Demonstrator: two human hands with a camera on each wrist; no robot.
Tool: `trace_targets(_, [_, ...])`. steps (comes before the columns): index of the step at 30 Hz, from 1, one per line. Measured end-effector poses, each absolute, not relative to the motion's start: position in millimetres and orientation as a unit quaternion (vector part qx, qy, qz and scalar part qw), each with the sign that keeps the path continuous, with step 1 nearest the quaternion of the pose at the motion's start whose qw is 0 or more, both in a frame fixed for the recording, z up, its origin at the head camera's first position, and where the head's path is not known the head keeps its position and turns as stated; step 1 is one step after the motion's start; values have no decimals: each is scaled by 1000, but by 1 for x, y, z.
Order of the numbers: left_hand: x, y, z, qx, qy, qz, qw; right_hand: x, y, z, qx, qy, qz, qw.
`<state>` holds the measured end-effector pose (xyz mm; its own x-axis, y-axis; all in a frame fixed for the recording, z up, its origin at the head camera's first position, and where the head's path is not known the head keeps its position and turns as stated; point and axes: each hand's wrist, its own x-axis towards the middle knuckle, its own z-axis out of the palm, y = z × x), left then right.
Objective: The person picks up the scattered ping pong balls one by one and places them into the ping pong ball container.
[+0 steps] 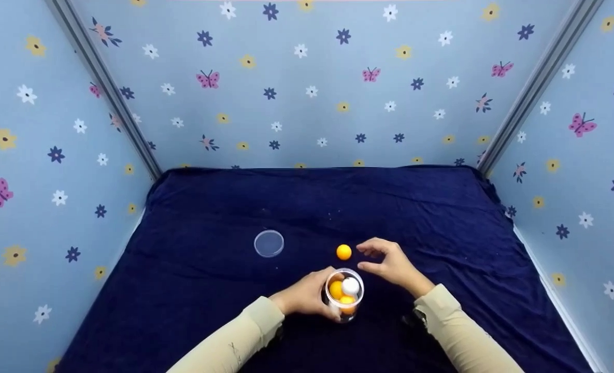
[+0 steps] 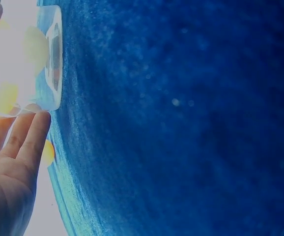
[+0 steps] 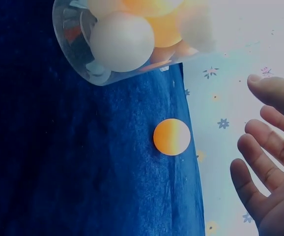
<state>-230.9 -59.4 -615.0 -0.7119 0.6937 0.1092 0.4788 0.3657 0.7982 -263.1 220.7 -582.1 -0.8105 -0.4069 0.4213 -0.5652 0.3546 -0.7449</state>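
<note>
My left hand (image 1: 309,294) grips a clear plastic jar (image 1: 344,317) from its left side, with the fingers and thumb around the wall. Inside the jar are several balls that look like ping-pong balls, among them a white ball (image 1: 351,286) and an orange ball (image 1: 337,290). Just beyond the jar, a loose orange ball (image 1: 343,252) lies on the cloth. My right hand (image 1: 394,261) is to the right of that ball, fingers and thumb spread apart and holding nothing. The right wrist view shows the loose orange ball (image 3: 172,137) apart from my fingertips (image 3: 241,169).
A round clear lid (image 1: 269,243) lies flat on the dark blue cloth (image 1: 208,280), left of the loose ball. Flower-patterned walls (image 1: 317,114) enclose the back and both sides, with grey metal posts (image 1: 117,98) at the corners.
</note>
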Motion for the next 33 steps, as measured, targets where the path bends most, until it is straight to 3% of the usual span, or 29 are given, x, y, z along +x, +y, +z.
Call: trace_targets(33, [-229,-59,-617,354,820,434,120,-289,216,-590,276,-846,455,29])
